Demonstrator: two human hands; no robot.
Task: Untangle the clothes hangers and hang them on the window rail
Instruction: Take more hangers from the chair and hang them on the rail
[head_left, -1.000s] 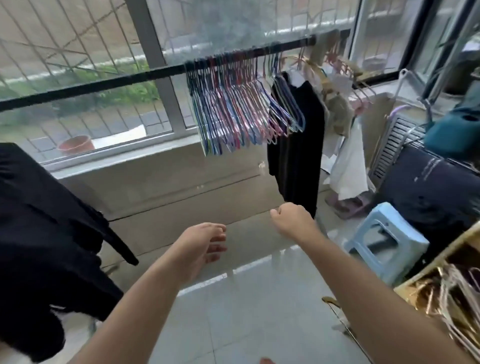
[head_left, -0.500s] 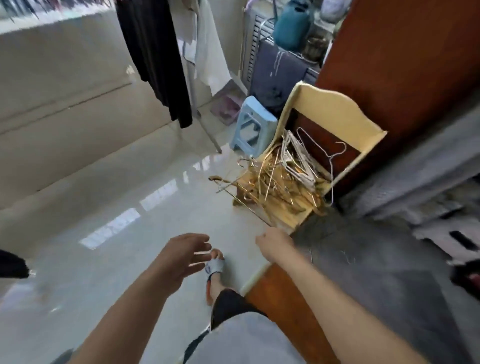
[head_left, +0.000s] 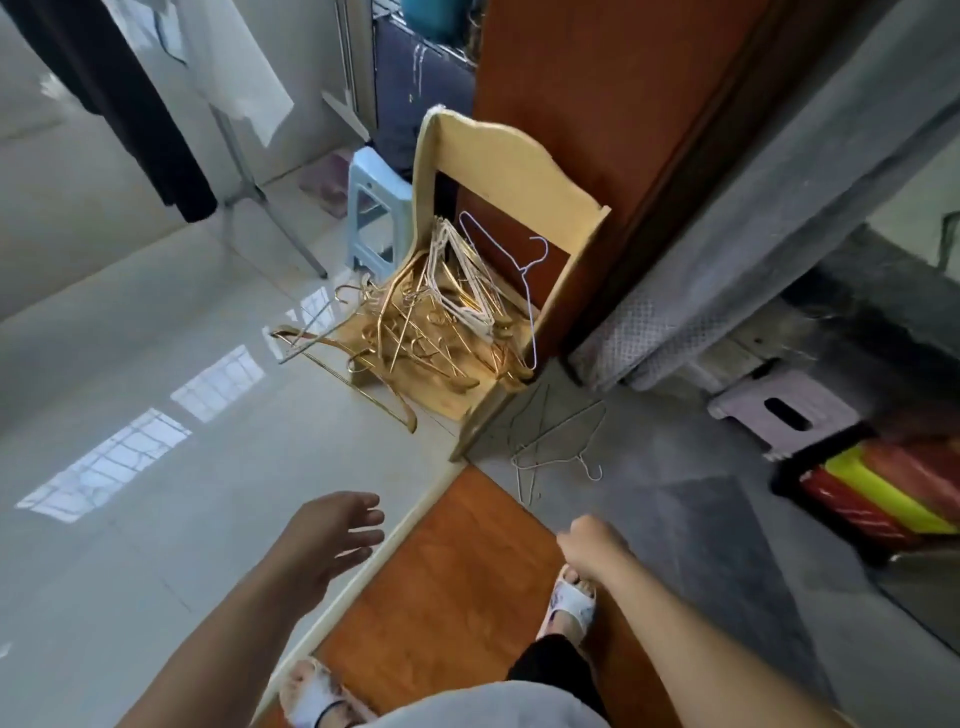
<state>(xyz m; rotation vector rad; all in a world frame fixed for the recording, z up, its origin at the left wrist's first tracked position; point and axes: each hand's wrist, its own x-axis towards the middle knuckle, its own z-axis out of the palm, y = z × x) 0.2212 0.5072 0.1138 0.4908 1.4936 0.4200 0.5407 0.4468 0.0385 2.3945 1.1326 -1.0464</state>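
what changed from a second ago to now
The view swung from the window rail down to the chair piled with tangled hangers, now nearer. Left hand and right hand took hold of nothing and stay empty; the pile looks undisturbed.

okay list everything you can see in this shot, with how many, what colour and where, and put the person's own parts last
tangled hangers: a pile, too many to count, gold and white, on the chair seat, some spilling onto the floor
wooden chair: one, pale yellow, beside the brown door
wire hangers: a few, silvery, on the grey floor right of the chair
plastic stool: one, light blue, behind the chair
low stool: one, pale lilac, far right
black garment: one, hanging top left
white garment: one, hanging beside it
feet in slippers: two, white slippers, bottom centre
left hand: open, empty, fingers spread
right hand: fingers curled, holding nothing visible
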